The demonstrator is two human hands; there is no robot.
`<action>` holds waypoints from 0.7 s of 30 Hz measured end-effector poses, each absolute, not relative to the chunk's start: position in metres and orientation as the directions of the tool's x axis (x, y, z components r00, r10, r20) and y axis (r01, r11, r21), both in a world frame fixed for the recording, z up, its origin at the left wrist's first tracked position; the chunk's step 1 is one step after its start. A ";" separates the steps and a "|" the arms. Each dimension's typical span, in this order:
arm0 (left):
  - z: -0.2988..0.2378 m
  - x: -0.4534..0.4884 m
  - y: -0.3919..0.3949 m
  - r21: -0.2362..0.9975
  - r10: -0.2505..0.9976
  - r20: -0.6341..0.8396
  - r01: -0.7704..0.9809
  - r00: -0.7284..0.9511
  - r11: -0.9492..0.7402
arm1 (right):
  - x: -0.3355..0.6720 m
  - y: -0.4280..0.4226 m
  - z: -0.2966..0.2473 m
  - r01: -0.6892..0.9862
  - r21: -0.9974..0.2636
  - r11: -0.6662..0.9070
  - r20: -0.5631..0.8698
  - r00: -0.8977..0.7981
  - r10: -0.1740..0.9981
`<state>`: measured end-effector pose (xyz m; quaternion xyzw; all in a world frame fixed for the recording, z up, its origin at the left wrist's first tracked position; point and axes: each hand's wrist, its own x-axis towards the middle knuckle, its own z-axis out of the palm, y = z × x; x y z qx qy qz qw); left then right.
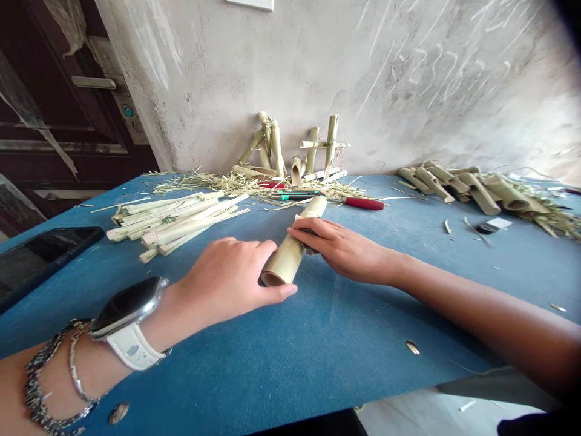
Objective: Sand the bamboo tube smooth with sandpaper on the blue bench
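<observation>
Holding the bamboo tube (289, 259) round its near open end with the left grip (231, 272), spread just to its width; pressing a dark scrap (310, 249) to its side with the right grip (345, 251), closed over it, perhaps sandpaper, too covered to tell. Lying aslant on the blue tabletop (290, 363), so liable to roll if pushed off-centre. Could skid, too, if held loosely, towards the shavings (200, 181) and red-handled tool (364, 203) beyond.
</observation>
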<state>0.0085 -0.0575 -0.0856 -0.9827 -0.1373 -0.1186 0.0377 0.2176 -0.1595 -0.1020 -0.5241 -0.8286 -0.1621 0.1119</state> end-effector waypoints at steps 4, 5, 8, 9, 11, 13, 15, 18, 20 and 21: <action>-0.087 0.012 -0.055 -0.044 0.303 0.223 0.320 0.927 -0.946 | 0.217 -0.159 -0.102 0.908 0.156 0.388 0.354 -0.419 0.836; -0.087 0.013 -0.055 -0.046 0.307 0.218 0.324 0.926 -0.945 | 0.217 -0.160 -0.102 0.908 0.158 0.388 0.352 -0.419 0.837; -0.086 0.014 -0.056 -0.047 0.312 0.203 0.327 0.928 -0.944 | 0.217 -0.161 -0.102 0.904 0.170 0.392 0.329 -0.427 0.842; -0.086 0.014 -0.056 -0.046 0.312 0.199 0.327 0.929 -0.944 | 0.218 -0.161 -0.102 0.901 0.174 0.397 0.317 -0.433 0.843; -0.086 0.014 -0.056 -0.044 0.311 0.196 0.325 0.930 -0.945 | 0.222 -0.160 -0.104 0.899 0.172 0.403 0.299 -0.438 0.848; -0.085 0.013 -0.055 -0.041 0.307 0.194 0.320 0.932 -0.947 | 0.229 -0.157 -0.107 0.910 0.158 0.382 0.304 -0.413 0.859; -0.085 0.012 -0.055 -0.044 0.298 0.190 0.311 0.936 -0.949 | 0.237 -0.153 -0.110 0.941 0.146 0.306 0.331 -0.338 0.881; -0.084 0.011 -0.054 -0.047 0.278 0.189 0.292 0.942 -0.955 | 0.242 -0.149 -0.112 0.976 0.131 0.172 0.348 -0.208 0.914; -0.083 0.011 -0.053 0.000 0.307 0.173 0.312 0.936 -0.950 | 0.238 -0.151 -0.109 0.978 0.113 0.177 0.335 -0.205 0.920; -0.084 0.012 -0.052 0.048 0.335 0.148 0.332 0.930 -0.942 | 0.234 -0.152 -0.107 0.973 0.101 0.209 0.328 -0.231 0.916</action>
